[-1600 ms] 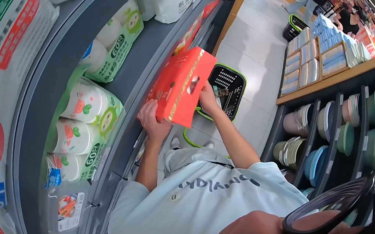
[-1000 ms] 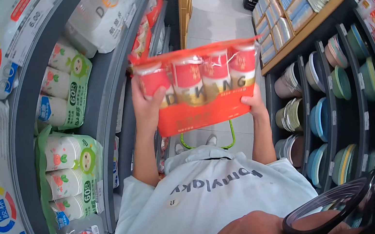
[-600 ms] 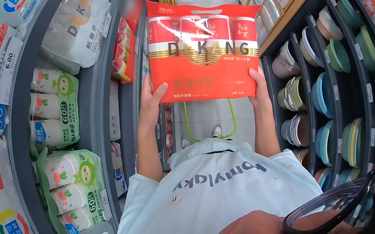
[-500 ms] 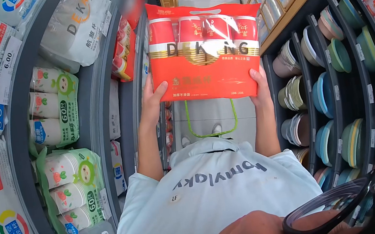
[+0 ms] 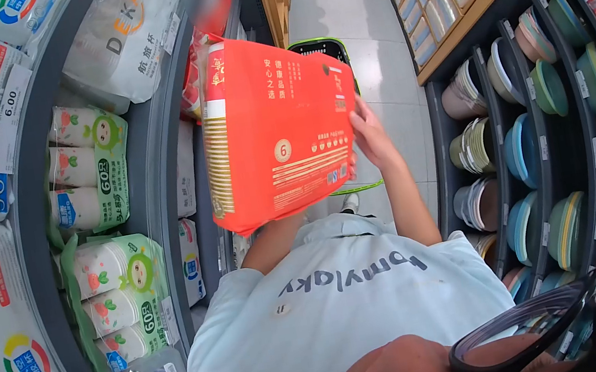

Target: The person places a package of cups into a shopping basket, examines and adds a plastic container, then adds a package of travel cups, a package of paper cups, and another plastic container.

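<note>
The red cup pack has turned, back face toward the wearer; right hand clamped on its right edge; left hand hidden behind it, grip unclear; long axis upright, beside the shelf.

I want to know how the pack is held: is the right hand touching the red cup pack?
Touching. In the head view the right hand lies against the right edge of the red cup pack, fingers pressed on its side with no gap showing.
</note>
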